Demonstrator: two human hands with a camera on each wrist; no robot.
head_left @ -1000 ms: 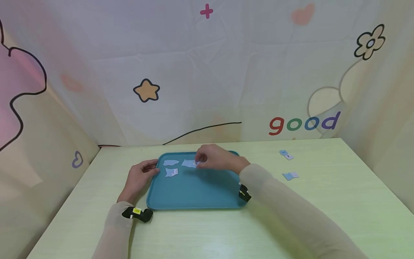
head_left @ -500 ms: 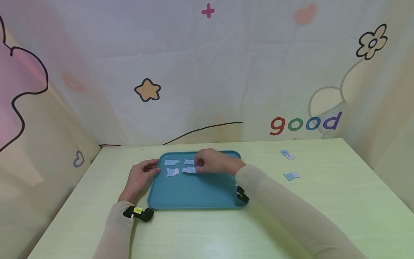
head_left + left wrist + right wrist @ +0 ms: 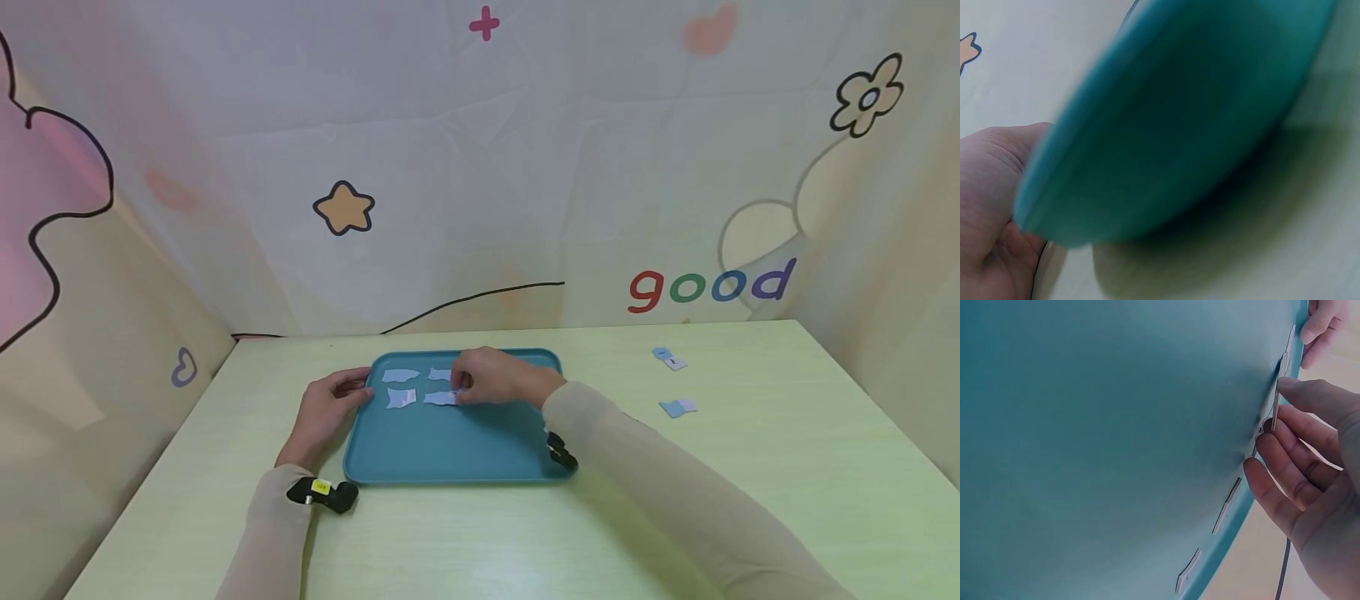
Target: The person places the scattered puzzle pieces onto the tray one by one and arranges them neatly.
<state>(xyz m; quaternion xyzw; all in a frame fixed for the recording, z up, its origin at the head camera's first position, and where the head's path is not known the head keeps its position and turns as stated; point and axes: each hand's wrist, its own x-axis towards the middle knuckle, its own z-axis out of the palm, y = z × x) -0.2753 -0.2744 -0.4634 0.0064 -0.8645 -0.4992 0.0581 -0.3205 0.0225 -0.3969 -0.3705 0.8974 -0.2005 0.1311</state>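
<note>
A blue tray (image 3: 450,454) lies on the table. My left hand (image 3: 321,418) holds its left edge near the far corner, thumb at the rim; part of the fingers is hidden behind the tray in the left wrist view. Over the tray's far half, my right hand (image 3: 498,375) pinches a pale blue, jagged puzzle piece (image 3: 439,398) between thumb and index finger. In the right wrist view this piece shows edge-on, low over the tray. Just beyond it lies another piece (image 3: 439,374), partly covered by the hand. To the left are a long piece (image 3: 401,376) and a squarer piece (image 3: 401,398).
Right of the tray, a pair of joined or touching blue and white pieces (image 3: 669,359) lies far back on the table. A second blue and lilac pair (image 3: 678,408) sits nearer. A printed curtain (image 3: 465,208) hangs behind the table.
My right hand has moved slightly toward me with the pinched piece, which now sits in front of the far piece, uncovering it. My left hand stays on the tray's edge.
</note>
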